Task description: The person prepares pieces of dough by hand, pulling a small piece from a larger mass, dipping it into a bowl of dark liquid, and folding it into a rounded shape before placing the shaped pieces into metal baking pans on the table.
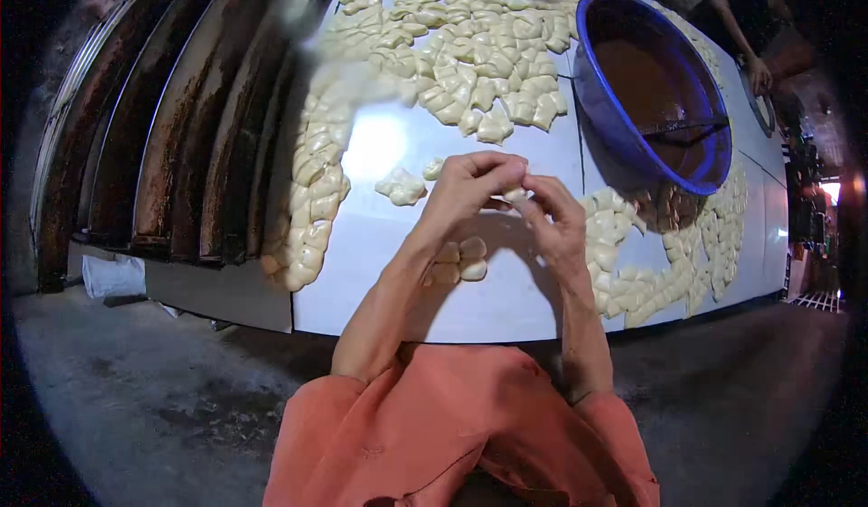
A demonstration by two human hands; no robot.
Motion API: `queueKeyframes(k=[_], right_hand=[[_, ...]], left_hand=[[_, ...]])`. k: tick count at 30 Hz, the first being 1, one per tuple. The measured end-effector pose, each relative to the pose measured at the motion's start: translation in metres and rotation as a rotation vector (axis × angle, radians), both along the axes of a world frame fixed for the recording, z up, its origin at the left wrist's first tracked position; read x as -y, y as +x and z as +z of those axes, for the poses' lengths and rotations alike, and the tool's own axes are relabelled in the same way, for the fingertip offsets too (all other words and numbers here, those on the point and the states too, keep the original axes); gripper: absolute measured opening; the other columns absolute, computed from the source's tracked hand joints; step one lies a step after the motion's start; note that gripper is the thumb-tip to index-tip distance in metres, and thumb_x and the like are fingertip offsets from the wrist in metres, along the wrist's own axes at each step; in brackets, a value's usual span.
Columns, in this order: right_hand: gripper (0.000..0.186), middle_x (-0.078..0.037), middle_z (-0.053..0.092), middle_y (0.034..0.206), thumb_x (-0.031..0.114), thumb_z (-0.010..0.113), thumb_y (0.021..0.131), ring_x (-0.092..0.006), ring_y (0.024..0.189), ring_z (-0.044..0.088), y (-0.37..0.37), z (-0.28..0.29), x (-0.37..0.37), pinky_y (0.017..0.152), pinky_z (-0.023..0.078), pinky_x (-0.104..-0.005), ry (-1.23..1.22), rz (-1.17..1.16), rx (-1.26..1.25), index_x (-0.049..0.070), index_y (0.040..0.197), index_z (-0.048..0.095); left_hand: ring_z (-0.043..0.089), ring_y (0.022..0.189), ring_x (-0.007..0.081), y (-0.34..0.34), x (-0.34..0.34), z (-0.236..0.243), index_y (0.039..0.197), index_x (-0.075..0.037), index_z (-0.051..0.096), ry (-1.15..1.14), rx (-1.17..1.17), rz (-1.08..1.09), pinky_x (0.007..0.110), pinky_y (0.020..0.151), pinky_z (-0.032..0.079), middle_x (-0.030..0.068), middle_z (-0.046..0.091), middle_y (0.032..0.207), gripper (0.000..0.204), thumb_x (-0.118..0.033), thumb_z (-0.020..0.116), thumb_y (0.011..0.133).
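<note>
My left hand (pixel 466 186) and my right hand (pixel 551 204) meet over the middle of the white worktop (pixel 371 299), their fingers pinched round a small piece of pale dough (pixel 517 194). Just below them lies a small cluster of dough pieces (pixel 471 259), partly shaded and partly behind my left forearm. Another small group of dough pieces (pixel 398 186) sits to the left of my hands. Many soft, pale dough pieces (pixel 452 55) cover the back of the worktop, with more (pixel 307 209) down its left side and more (pixel 624 263) on the right.
A blue tub (pixel 615 118) holding brown contents and a dark tool stands on the right of the worktop. Several stained, dark metal trays (pixel 172 145) line the left. Another person's hand (pixel 759 78) appears at the right rear, and a white bag (pixel 113 276) lies at the lower left.
</note>
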State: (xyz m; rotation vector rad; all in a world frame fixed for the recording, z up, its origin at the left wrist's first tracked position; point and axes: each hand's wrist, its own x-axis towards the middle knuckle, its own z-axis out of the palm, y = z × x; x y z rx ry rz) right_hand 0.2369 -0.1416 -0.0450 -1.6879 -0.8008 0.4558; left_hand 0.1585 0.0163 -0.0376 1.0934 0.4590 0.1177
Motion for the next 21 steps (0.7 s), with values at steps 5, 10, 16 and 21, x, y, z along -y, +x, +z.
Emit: queueKeyframes(k=[5, 10, 16, 21], right_hand=[[0.025, -0.008, 0.061, 0.115, 0.008, 0.073, 0.086, -0.0140, 0.095, 0.058, 0.000, -0.015, -0.007, 0.077, 0.047, -0.0272, 0.266, -0.118, 0.170, 0.007, 0.110, 0.065], [0.021, -0.009, 0.062, 0.109, 0.009, 0.072, 0.089, -0.0146, 0.089, 0.059, -0.013, -0.024, -0.021, 0.077, 0.049, -0.0279, 0.281, -0.235, 0.239, 0.004, 0.107, 0.062], [0.020, -0.009, 0.065, 0.081, 0.018, 0.075, 0.088, -0.0157, 0.068, 0.059, -0.015, -0.021, -0.017, 0.060, 0.046, -0.0278, 0.069, -0.315, 0.224, 0.001, 0.087, 0.063], [0.039, -0.014, 0.058, 0.125, 0.009, 0.071, 0.087, -0.0241, 0.101, 0.063, -0.030, 0.009, 0.014, 0.076, 0.057, -0.0335, -0.048, 0.100, 0.298, 0.005, 0.124, 0.060]], left_hand=[[0.067, 0.091, 0.0139, -0.011, 0.003, -0.003, 0.115, -0.002, 0.069, 0.010, 0.117, -0.009, 0.031, 0.078, 0.059, 0.0076, 0.071, 0.102, 0.028, -0.018, 0.068, 0.093], [0.067, 0.095, 0.0145, -0.020, 0.008, -0.012, 0.119, -0.001, 0.067, 0.000, 0.128, -0.067, 0.031, 0.083, 0.059, 0.0075, 0.070, 0.108, 0.028, -0.017, 0.063, 0.096], [0.065, 0.082, 0.0116, -0.031, 0.019, -0.015, 0.115, 0.001, 0.069, 0.240, 0.070, 0.032, 0.024, 0.072, 0.053, 0.0069, 0.071, 0.090, 0.032, -0.019, 0.072, 0.091], [0.063, 0.081, 0.0096, -0.046, 0.021, -0.025, 0.108, 0.003, 0.071, 0.077, -0.020, 0.042, 0.023, 0.064, 0.048, 0.0051, 0.070, 0.089, 0.028, -0.021, 0.065, 0.096]])
